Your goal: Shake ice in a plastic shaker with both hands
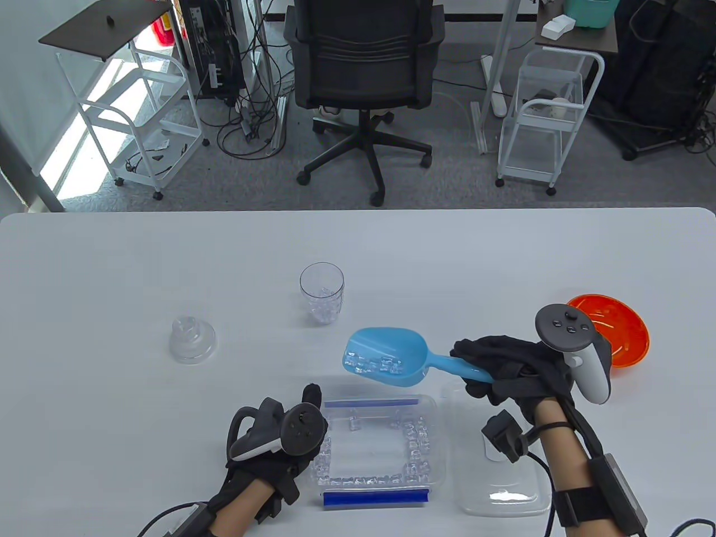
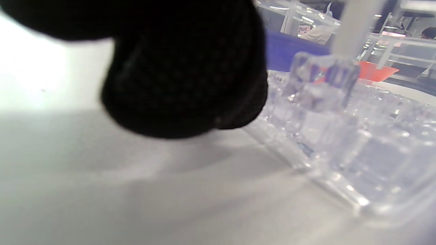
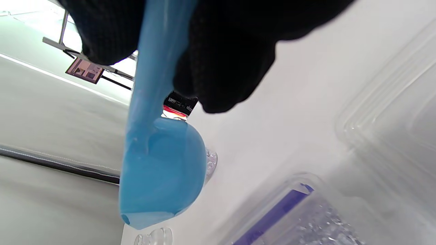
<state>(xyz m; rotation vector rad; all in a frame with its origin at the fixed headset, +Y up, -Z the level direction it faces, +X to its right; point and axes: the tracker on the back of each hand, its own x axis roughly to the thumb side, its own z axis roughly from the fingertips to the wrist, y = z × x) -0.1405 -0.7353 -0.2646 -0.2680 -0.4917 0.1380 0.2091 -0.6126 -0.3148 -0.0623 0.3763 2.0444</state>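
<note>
A clear plastic shaker cup (image 1: 322, 292) stands upright mid-table with some ice in its bottom. Its clear domed lid (image 1: 192, 339) lies apart to the left. My right hand (image 1: 512, 372) grips the handle of a blue scoop (image 1: 386, 357) that carries several ice cubes, held above the table between the cup and the ice box; the scoop also shows in the right wrist view (image 3: 160, 170). A clear ice box (image 1: 380, 442) with blue clips holds ice along its walls. My left hand (image 1: 279, 436) rests against the box's left side; its fingers (image 2: 184, 75) show beside the box (image 2: 340, 136).
An orange bowl (image 1: 615, 330) sits at the right, behind my right hand. The clear box lid (image 1: 498, 475) lies right of the ice box. An office chair and white carts stand beyond the table's far edge.
</note>
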